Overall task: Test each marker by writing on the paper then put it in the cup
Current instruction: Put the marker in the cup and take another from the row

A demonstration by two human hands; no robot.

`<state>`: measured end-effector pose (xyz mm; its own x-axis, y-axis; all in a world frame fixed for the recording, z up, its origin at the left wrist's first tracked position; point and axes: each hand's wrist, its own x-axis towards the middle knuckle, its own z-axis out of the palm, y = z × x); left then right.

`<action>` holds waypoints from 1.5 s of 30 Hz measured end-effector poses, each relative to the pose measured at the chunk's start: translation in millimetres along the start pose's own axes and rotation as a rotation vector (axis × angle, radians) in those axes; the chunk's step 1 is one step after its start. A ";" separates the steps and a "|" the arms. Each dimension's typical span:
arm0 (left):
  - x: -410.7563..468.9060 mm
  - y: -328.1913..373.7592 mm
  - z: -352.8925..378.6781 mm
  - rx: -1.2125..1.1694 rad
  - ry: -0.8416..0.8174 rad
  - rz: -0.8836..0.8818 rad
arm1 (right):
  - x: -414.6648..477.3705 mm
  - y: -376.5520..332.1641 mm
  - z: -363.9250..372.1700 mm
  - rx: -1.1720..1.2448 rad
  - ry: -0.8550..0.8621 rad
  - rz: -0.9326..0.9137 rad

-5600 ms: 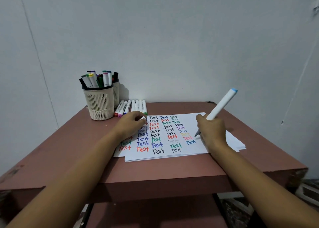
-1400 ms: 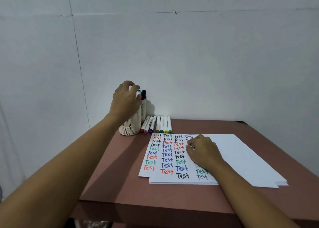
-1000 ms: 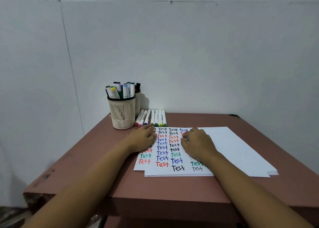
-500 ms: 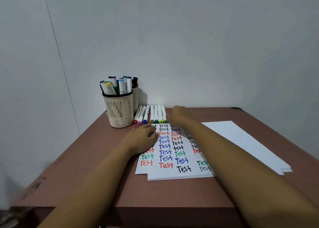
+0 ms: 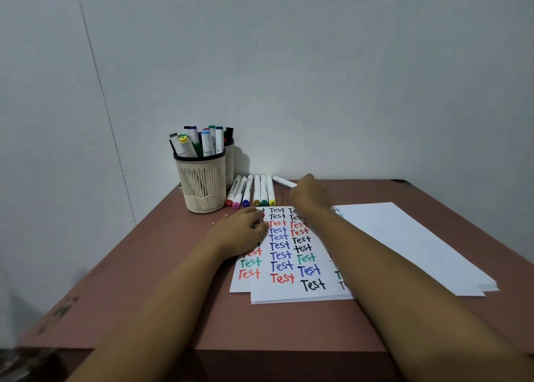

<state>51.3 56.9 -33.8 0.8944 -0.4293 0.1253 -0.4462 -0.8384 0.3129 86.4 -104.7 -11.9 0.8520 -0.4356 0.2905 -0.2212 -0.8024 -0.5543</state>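
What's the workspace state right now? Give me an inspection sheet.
Surface: brown table, scuffed near its left edge.
Job's things: paper stack with rows of "Test"; mesh cup full of markers; six markers lying in a row beside it; white marker angled at the right hand.
Clutter: second cup behind the first.
Hands: left hand flat on the paper; right hand over the white marker's end, fingers out of sight.
Cables: nothing seen.
Surroundings: plain grey wall.
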 end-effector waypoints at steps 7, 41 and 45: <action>-5.3 3.9 -4.4 -0.154 0.142 0.000 | -18.7 29.4 -52.6 0.447 0.155 0.074; -26.5 49.0 5.8 -0.018 0.459 0.475 | -89.8 54.3 -68.7 1.288 -0.494 0.055; -25.4 52.6 6.1 -0.041 0.477 0.479 | -89.0 55.0 -67.1 1.293 -0.487 0.020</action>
<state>4.9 21.6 -26.4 0.5177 -0.5469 0.6579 -0.8034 -0.5751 0.1542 -33.4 -137.4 -15.9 0.9915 -0.0428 0.1229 0.1299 0.2643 -0.9557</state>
